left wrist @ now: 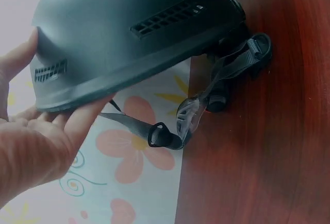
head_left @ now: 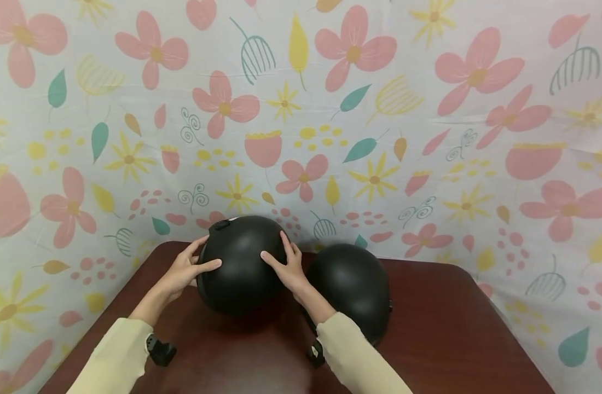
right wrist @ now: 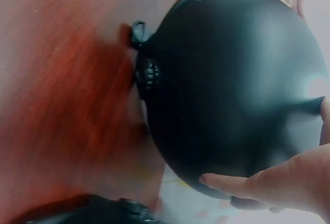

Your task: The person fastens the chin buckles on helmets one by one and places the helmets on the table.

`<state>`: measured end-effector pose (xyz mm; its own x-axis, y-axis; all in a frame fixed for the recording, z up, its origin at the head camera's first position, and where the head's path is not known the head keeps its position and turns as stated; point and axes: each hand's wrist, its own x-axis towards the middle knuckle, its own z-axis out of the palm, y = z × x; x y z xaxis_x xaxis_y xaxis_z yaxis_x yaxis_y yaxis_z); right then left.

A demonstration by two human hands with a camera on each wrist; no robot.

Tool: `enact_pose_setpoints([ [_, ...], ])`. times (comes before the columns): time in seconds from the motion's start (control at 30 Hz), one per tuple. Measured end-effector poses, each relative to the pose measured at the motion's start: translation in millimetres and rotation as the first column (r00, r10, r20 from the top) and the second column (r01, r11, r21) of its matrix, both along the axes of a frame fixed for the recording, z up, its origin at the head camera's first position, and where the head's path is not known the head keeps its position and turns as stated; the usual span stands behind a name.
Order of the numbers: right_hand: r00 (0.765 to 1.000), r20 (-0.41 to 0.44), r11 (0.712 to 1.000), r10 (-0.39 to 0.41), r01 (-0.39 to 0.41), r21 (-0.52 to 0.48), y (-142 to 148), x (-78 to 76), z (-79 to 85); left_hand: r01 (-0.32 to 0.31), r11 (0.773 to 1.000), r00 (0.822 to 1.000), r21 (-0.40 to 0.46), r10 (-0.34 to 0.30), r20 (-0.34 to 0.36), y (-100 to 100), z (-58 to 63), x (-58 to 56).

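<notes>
A black helmet (head_left: 244,265) is held between both hands above the table, its rim tilted. My left hand (head_left: 185,271) grips its left edge, thumb on the shell and fingers under the rim in the left wrist view. On the other side my right hand (head_left: 291,268) holds the shell, thumb and fingers spread over the smooth surface. A chin strap (left wrist: 136,126) with a clear buckle piece (left wrist: 190,113) hangs below the rim. The right wrist view shows a ridged dial (right wrist: 148,73) at the helmet's edge.
A second black helmet (head_left: 352,287) rests on the dark red-brown table (head_left: 444,328), close to the right forearm and partly hidden by it. Behind the table hangs a white flower-patterned cloth (head_left: 301,109). Small black devices (head_left: 160,350) are worn at both wrists.
</notes>
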<state>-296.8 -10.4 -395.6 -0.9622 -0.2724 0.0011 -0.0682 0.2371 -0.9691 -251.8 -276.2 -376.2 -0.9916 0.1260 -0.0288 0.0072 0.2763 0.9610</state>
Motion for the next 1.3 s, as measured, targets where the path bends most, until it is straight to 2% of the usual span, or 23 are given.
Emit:
enact_pose_setpoints([
  [0.23,0.999,-0.005,0.999,-0.035,0.035,-0.027,6.0,7.0,-12.9,0.103,0.994,0.995,0.031,-0.102,-0.021,-3.0,2.5,-0.9],
  [0.37,0.999,-0.026,1.0,-0.024,0.024,0.0,10.4,13.2,-9.4,0.155,0.987,0.987,0.038,-0.153,-0.046,-5.0,5.8,-1.7],
  [0.5,0.993,-0.116,0.998,0.002,0.006,0.07,13.6,13.6,8.2,0.156,0.987,0.987,0.039,-0.154,-0.053,-7.7,8.3,-0.8],
  [0.63,0.97,-0.237,0.99,0.051,-0.018,0.139,6.6,5.8,36.7,0.125,0.991,0.992,0.037,-0.123,-0.039,-10.9,6.6,1.3],
  [0.7,0.954,-0.282,0.976,0.101,-0.04,0.214,-1.2,0.1,49.3,0.11,0.993,0.994,0.036,-0.109,-0.033,-10.9,5.4,1.8],
  [0.77,0.942,-0.298,0.948,0.154,-0.057,0.312,-9.7,-5.2,57.6,0.109,0.994,0.994,0.032,-0.108,-0.035,-9.0,4.4,1.2],
  [0.87,0.939,-0.273,0.884,0.211,-0.064,0.464,-18.7,-10.9,60.1,0.1,0.995,0.995,0.029,-0.099,-0.029,-3.1,3.4,-0.7],
  [0.93,0.945,-0.258,0.863,0.203,-0.048,0.503,-20.4,-12.4,57.5,0.096,0.995,0.995,0.022,-0.095,-0.025,1.1,2.2,-2.9],
  [1.0,0.95,-0.263,0.868,0.166,-0.014,0.497,-19.2,-13.0,54.2,0.09,0.996,0.996,0.02,-0.089,-0.023,5.3,1.0,-5.5],
  [1.13,0.947,-0.301,0.9,0.113,0.03,0.434,-16.4,-13.0,49.6,0.084,0.996,0.996,0.032,-0.083,-0.022,7.6,-2.5,-8.3],
  [1.3,0.952,-0.289,0.93,0.104,0.01,0.367,-19.8,-9.4,40.2,0.11,0.994,0.994,0.025,-0.11,-0.003,-0.3,-9.8,-3.1],
])
